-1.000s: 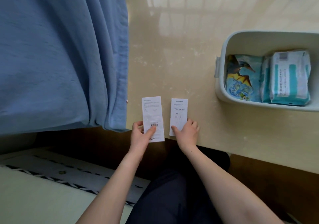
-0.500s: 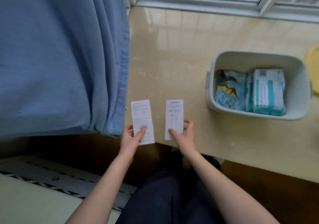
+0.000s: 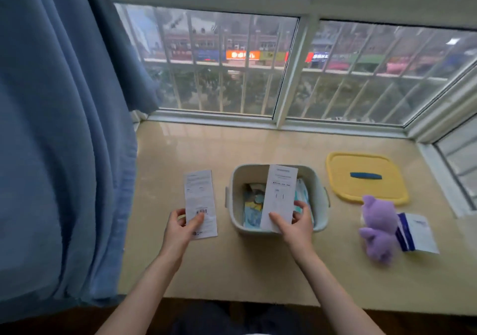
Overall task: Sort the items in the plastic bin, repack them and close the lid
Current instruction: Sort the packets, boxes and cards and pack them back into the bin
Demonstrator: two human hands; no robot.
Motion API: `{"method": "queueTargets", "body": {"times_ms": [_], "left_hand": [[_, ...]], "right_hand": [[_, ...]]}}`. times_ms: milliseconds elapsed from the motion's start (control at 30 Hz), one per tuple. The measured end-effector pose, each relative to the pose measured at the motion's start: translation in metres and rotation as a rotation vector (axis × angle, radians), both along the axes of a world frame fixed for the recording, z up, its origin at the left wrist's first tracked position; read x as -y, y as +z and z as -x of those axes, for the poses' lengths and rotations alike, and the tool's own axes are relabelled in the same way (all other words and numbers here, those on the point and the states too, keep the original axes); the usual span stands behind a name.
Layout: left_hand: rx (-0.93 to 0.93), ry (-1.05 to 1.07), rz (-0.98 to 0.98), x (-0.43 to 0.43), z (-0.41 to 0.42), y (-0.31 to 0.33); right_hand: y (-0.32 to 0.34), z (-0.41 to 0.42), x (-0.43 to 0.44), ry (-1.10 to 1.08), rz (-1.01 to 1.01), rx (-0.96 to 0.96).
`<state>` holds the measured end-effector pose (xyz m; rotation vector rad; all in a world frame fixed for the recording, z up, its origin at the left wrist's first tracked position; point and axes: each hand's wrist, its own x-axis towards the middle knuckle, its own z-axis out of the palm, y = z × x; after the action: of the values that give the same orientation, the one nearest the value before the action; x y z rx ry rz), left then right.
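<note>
plastic bin is sitting open on the table — right grip is pinching a white leaflet over it, left grip pinching a second leaflet beside it — thin paper could be slipping, missing the rim.

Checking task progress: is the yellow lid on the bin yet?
No, the yellow lid lies flat on the counter right of the open bin.
</note>
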<state>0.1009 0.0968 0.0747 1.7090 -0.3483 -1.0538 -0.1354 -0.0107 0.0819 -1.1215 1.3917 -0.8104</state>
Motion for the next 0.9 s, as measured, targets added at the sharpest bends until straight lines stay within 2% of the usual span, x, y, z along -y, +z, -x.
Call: {"method": "queueTargets", "body": {"times_ms": [133, 333, 667, 900], "left_hand": [[-0.043, -0.053, -0.03, 0.046, 0.047, -0.016], [-0.046, -0.153, -0.155, 0.115, 0.105, -0.059], [0.005, -0.137, -0.423, 0.206, 0.125, -0.171], [0.081, -0.184, -0.451, 0.221, 0.13, -0.212]], "right_hand": [[-0.007, 0.052, 0.022, -0.064, 0.004, -0.071], [-0.035, 0.097, 0.064, -0.018, -0.05, -0.124], [-0.081, 0.1, 0.127, 0.092, -0.141, -0.127], [-0.105, 0.096, 0.152, 0.127, -0.172, -0.112]]}}
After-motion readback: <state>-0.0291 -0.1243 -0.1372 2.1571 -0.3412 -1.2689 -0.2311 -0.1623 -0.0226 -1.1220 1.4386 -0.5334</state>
